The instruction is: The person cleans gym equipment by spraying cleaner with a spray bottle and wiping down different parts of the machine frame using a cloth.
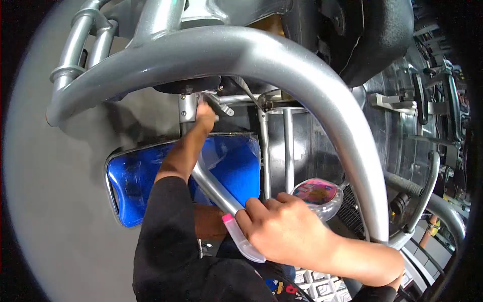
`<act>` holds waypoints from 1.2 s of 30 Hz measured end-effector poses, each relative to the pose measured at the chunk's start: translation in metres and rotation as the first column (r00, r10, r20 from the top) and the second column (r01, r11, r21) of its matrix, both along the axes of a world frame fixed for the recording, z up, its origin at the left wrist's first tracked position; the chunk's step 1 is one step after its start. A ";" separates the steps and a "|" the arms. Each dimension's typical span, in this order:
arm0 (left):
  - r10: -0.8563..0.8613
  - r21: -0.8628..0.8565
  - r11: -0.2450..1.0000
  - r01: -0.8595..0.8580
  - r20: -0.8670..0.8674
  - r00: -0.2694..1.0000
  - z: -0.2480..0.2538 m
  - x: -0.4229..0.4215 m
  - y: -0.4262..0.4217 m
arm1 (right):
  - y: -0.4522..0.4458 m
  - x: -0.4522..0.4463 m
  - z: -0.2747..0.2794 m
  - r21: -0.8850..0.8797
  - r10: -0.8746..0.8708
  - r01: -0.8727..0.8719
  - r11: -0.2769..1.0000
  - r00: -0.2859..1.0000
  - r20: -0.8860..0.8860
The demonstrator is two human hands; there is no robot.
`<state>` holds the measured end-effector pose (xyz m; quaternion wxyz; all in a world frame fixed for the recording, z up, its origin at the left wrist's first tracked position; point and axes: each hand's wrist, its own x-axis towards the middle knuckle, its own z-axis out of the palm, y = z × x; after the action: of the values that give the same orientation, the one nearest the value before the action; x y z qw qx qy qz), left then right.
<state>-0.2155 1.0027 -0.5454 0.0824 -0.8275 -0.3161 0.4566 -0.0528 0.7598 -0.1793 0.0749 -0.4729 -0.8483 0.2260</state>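
My left hand (205, 117) reaches forward to a metal bracket (188, 108) below the large curved silver frame (251, 48). Its fingers are closed and small in view; whatever they hold there is hard to make out. My right hand (282, 226) is closed over a slanting silver tube (214, 187), with the knuckles up and the thumb hidden. From beneath that palm sticks out a translucent plastic piece (242, 240) with a pink end; whether the hand grips it too, I cannot tell. Beyond the bracket, a flat metal lever (221, 105) juts to the right.
A blue padded seat (133, 186) lies below the left forearm. Right of it is a clear round container (317, 196) with a pink label. Black padding (382, 40) hangs at the upper right. More metal equipment (437, 100) lines the right side; grey floor (60, 201) spreads left.
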 end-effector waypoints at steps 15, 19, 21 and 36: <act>-0.047 0.131 0.976 -0.173 0.904 0.425 0.093 -0.081 0.022 | -0.028 -0.022 -0.012 0.002 0.199 -0.200 0.980 0.978 -0.061; -0.021 0.081 0.968 -0.236 0.969 0.245 0.065 -0.080 -0.003 | -0.031 -0.023 -0.015 -0.016 0.230 -0.232 0.973 0.970 -0.081; 0.037 -0.006 0.947 -0.321 0.995 0.090 0.053 -0.080 -0.010 | -0.029 -0.023 -0.014 -0.026 0.177 -0.179 0.983 0.982 -0.059; 0.008 -0.948 0.318 0.031 -0.030 -1.000 0.141 -0.097 -0.065 | 0.015 -0.020 -0.003 0.013 -0.205 0.208 0.978 0.973 -0.105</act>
<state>-0.3128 0.9376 -0.4047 0.5342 0.1788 0.5414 0.6241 -0.0725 0.7750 -0.1819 0.1473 -0.5453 -0.7923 0.2309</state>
